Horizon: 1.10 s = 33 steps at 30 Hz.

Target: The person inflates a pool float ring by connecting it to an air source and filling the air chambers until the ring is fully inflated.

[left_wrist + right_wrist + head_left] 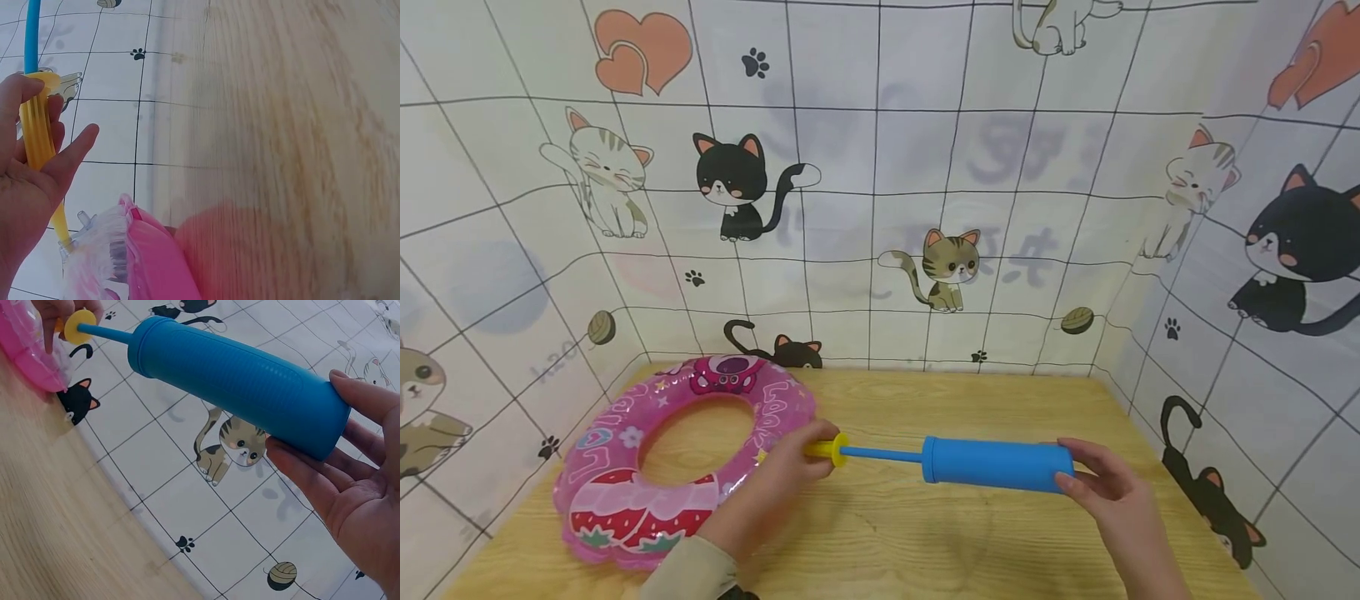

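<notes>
A hand air pump with a blue barrel (1000, 464) is held level above the table, its thin blue rod (882, 454) drawn out to the left. My left hand (797, 458) grips the yellow grooved nozzle (39, 131) at the rod's end. In the left wrist view, the nozzle's tapered tip meets a clear valve (84, 220) on the pink swim ring (786, 404); how deep it sits is hidden. With fingers and thumb, my right hand (1112, 492) holds the barrel's far right end. The ring lies flat on the left, printed with strawberries and a pink character.
The wooden table (970, 542) spreads beneath both hands. A white grid-patterned cloth (850, 250) with cartoon cats stands around its back and sides, close behind the ring.
</notes>
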### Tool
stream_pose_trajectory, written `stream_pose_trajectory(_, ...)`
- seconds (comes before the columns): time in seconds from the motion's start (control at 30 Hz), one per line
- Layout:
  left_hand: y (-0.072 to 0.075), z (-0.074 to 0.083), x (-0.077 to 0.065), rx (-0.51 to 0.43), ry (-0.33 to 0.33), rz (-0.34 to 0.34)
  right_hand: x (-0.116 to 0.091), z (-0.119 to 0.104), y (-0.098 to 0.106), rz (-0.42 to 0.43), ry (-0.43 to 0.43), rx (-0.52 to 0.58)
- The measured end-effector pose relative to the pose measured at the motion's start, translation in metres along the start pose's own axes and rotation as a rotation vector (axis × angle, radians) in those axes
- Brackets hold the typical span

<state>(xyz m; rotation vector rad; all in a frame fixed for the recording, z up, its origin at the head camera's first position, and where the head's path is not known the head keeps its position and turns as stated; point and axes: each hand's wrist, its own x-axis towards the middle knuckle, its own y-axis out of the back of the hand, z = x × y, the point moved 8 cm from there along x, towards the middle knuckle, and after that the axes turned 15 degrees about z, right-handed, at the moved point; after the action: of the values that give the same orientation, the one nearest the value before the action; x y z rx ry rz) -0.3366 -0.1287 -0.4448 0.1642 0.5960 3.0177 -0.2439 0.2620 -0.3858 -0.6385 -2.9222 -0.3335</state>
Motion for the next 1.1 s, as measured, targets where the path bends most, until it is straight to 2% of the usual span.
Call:
stream_pose_trajectory(0.2, 0.004, 0.006, -0.001, 0.018, -0.087, -0.003, 0.004, 0.005, 0.016, 0.002, 0.017, -0.054)
stream_pose_trajectory(0.27, 0.004, 0.007, -0.001, 0.032, -0.109, 0.002, 0.004, 0.004, 0.017, -0.007, 0.017, -0.037)
stream_pose_trajectory(0.4, 0.001, 0.01, -0.003, 0.026, -0.099, -0.015, 0.001, -0.001, 0.014, -0.044, 0.02, 0.024)
stream_pose_trajectory(0.5, -0.003, 0.013, -0.004, 0.011, -0.085, -0.034, -0.002, -0.005, 0.004, -0.093, 0.013, 0.048)
stream_pose_trajectory(0.67, -0.012, 0.022, -0.006, 0.004, -0.11, -0.034, -0.006, -0.008, -0.017, -0.12, -0.028, 0.036)
stream_pose_trajectory(0.8, -0.023, 0.021, -0.009, -0.049, -0.055, -0.039, -0.01, -0.007, -0.034, -0.124, -0.054, 0.033)
stream_pose_trajectory(0.9, -0.029, 0.022, -0.01, -0.08, -0.037, -0.043, -0.012, -0.004, -0.045, -0.126, -0.072, 0.03)
stream_pose_trajectory(1.1, -0.038, 0.027, -0.011, -0.082, -0.086, -0.051, -0.016, -0.005, -0.065, -0.165, -0.041, 0.066)
